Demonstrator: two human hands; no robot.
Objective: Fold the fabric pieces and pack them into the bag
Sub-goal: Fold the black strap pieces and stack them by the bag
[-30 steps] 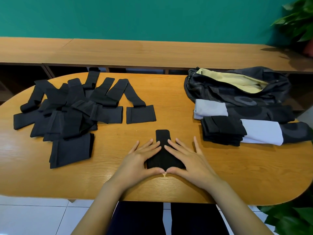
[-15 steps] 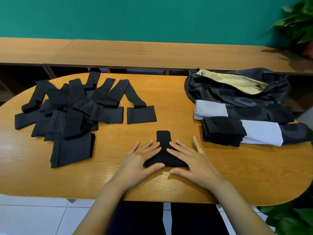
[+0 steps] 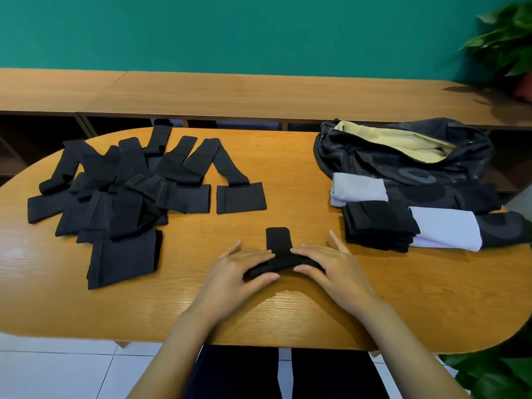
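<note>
Two-handed pinch on black cloth (image 3: 277, 240) — left hand (image 3: 239, 273), right hand (image 3: 331, 272), thumbs beneath, fingers on top; folded stack (image 3: 380, 226) just beyond right hand.

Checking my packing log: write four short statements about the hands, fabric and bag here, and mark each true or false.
1. Both the left hand and right hand grip the black fabric piece. True.
2. The bag is zipped shut. False: it gapes open, showing its yellow lining.
3. The unfolded pile lies on the table's left side. True.
4. The folded stack sits inside the bag. False: it lies on the table, in front of the bag.
</note>
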